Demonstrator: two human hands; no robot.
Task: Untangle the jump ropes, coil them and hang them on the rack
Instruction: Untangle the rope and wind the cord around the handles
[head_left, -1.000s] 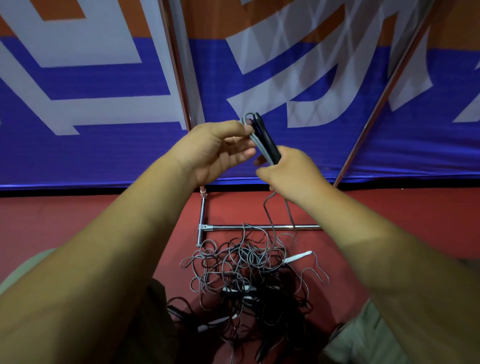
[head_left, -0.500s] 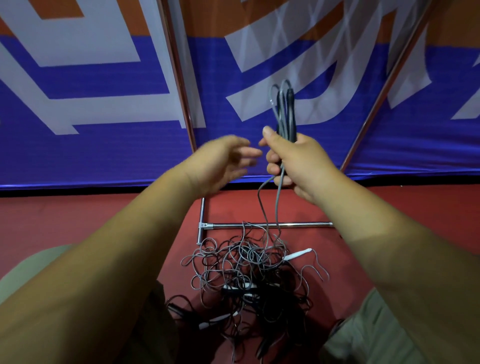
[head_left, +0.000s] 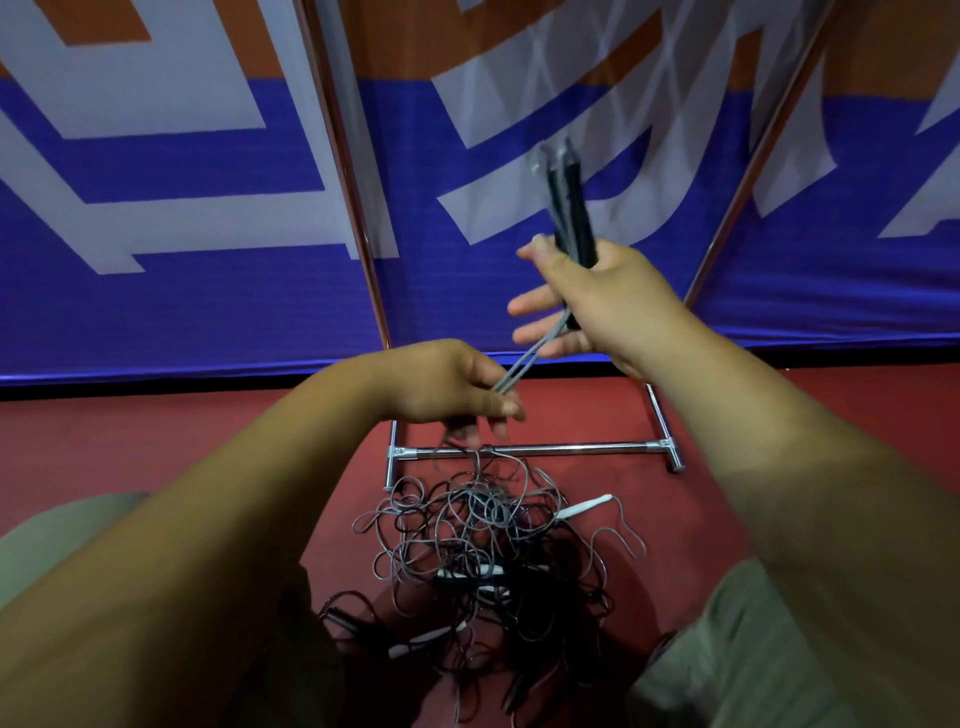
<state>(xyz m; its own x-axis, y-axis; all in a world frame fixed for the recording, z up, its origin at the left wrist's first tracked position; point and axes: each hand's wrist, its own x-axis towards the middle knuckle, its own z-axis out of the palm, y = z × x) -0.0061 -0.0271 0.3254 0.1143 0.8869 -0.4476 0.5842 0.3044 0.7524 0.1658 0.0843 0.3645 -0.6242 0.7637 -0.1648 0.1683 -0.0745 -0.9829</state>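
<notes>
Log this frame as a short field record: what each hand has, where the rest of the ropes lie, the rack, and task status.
right hand: raised, holding the black handles upright
left hand: lower, pinching the grey cords that run down from the handles
tangled ropes: grey and black pile on the red floor, white handles mixed in
rack: chrome base bar behind the pile, uprights against the blue banner
status: nothing seen hung, pile not yet untangled
</notes>
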